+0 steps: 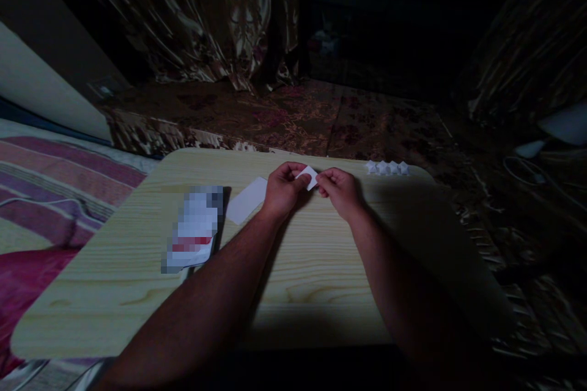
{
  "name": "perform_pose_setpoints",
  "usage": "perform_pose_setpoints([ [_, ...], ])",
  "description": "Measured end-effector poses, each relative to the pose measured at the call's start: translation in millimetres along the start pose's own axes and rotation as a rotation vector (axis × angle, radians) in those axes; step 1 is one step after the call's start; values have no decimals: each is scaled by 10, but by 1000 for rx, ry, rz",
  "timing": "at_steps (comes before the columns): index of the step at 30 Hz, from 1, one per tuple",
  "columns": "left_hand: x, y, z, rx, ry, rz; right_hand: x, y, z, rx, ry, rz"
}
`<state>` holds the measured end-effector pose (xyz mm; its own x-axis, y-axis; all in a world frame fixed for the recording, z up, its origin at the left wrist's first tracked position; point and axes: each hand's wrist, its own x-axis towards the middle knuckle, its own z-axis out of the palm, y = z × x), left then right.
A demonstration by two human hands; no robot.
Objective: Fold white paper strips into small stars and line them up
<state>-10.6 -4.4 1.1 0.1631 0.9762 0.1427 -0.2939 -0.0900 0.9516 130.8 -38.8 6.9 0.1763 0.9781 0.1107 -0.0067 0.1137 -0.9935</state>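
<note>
Between my two hands, above the far part of the wooden table [316,269], is a small folded piece of white paper [310,177]. My left hand [285,188] pinches its left side, the thumb lying on top. At the paper's right corner, my right hand [338,188] is closed with thumb and fingertips together. A flat white sheet of paper [246,200] lies on the table just left of my left hand. Several small folded white paper shapes [387,168] stand in a row by the far right edge. The finer folds are too dim to make out.
A blurred-out white packet with a red band [195,229] lies on the table's left side. Striped bedding [55,189] borders the table on the left. Beyond the far edge are a patterned covered surface [284,113] and curtains [220,12]. A pale lamp [564,125] stands at right.
</note>
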Motion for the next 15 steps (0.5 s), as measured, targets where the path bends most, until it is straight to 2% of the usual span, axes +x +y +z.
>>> perform_pose_setpoints([
  [5,-2,32,1,-51,22,-11,18,35,-31,94,-65,-8],
  [15,12,41,-6,-105,6,-94,-4,-5,-25,84,-68,-43],
])
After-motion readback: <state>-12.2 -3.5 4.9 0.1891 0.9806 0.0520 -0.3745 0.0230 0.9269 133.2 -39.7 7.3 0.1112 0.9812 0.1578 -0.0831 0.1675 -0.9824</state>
